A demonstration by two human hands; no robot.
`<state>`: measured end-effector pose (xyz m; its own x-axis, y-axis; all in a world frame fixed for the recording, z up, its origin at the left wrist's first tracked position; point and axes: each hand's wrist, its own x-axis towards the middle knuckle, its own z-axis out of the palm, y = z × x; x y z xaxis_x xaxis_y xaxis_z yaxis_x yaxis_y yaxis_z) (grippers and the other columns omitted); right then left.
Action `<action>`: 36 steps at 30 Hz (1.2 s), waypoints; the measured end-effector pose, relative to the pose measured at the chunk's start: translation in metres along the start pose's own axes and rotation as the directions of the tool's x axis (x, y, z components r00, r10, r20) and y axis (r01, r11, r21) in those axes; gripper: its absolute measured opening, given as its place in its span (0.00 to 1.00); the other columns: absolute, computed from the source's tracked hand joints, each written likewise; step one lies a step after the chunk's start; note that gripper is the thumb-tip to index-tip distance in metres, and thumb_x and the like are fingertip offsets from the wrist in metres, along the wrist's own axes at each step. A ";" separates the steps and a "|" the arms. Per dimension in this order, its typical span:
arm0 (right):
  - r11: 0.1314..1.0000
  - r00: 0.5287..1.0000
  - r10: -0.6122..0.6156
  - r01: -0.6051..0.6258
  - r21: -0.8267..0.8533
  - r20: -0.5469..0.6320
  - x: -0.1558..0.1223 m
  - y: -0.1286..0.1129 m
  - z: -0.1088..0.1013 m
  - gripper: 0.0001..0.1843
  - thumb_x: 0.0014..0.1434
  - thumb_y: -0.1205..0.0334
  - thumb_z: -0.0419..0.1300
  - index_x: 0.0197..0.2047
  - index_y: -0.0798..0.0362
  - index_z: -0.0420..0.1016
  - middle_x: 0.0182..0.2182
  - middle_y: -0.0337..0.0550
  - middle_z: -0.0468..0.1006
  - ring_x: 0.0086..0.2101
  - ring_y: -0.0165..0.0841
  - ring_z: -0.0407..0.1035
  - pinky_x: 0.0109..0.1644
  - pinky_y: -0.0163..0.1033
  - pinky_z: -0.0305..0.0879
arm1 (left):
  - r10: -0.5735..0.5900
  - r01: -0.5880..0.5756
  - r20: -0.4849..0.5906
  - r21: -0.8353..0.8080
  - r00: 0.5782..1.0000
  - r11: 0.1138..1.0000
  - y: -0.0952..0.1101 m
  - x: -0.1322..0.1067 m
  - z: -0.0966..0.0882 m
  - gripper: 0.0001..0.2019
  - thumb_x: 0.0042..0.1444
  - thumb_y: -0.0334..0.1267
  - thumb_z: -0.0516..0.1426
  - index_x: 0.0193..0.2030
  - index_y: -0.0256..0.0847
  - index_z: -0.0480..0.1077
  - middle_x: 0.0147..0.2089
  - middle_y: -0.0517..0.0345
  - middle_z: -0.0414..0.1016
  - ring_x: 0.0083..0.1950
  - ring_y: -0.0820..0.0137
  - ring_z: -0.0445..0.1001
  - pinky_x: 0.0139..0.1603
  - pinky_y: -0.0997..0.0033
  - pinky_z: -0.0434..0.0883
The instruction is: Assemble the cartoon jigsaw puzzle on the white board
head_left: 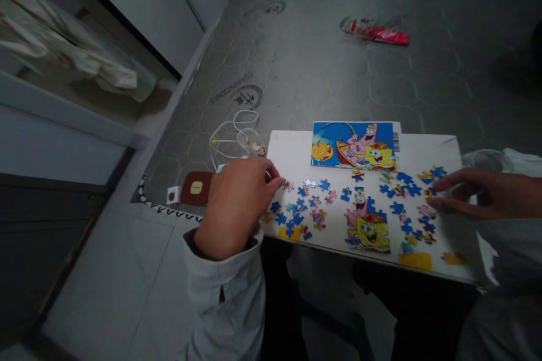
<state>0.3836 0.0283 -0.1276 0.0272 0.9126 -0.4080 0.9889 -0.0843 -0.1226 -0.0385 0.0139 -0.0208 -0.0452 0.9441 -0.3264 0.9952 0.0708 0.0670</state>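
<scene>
A partly joined jigsaw puzzle (367,225) with a yellow cartoon figure lies near the front edge of a white board (292,152). My left hand (241,197) is over the board's left end, thumb and forefinger bent together; what they hold, if anything, is hidden. Just beside the thumb tip lies a pink puzzle piece (289,185). At the right end, my right hand (486,190) has its thumb and forefinger on either side of a small puzzle piece (429,192). Loose blue pieces (296,217) spread left of the joined part, and more pieces (409,189) lie right of it.
Behind the puzzle lies a picture card (354,145) with the cartoon. A brown case (196,187), a white charger block (173,195) and a white cable (228,130) are at the left. Further back, a red packet (376,31) rests on the grey patterned cover (305,67).
</scene>
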 end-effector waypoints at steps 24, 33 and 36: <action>0.993 0.994 -0.071 0.078 0.094 -0.080 -0.029 -0.036 -0.026 0.27 0.55 0.31 0.53 0.40 0.43 0.79 0.31 0.45 0.83 0.27 0.44 0.74 0.31 0.49 0.64 | -0.067 0.056 -0.157 -0.076 0.985 0.996 -0.012 -0.044 0.038 0.07 0.67 0.42 0.60 0.46 0.47 0.79 0.48 0.59 0.83 0.48 0.57 0.80 0.39 0.63 0.67; 0.990 0.993 -0.090 0.097 0.099 -0.072 -0.033 -0.039 -0.029 0.23 0.57 0.35 0.55 0.41 0.42 0.78 0.33 0.42 0.84 0.29 0.42 0.75 0.34 0.48 0.65 | -0.017 -0.001 -0.175 -0.101 0.984 0.995 -0.007 -0.062 0.041 0.05 0.66 0.41 0.62 0.45 0.47 0.79 0.48 0.61 0.83 0.48 0.59 0.81 0.43 0.63 0.71; 0.999 0.997 -0.012 0.009 0.035 0.071 -0.028 -0.037 -0.032 0.27 0.52 0.31 0.56 0.43 0.41 0.78 0.34 0.43 0.83 0.29 0.43 0.75 0.32 0.47 0.64 | 0.002 -0.032 -0.217 -0.138 0.976 0.990 -0.008 -0.071 0.047 0.05 0.68 0.39 0.60 0.46 0.46 0.78 0.50 0.61 0.82 0.49 0.62 0.81 0.45 0.65 0.72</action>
<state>0.3511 0.0188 -0.0831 0.0052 0.8827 -0.4700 0.9834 -0.0897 -0.1576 -0.0391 -0.0693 -0.0425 -0.0613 0.9916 -0.1140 0.9746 0.0841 0.2075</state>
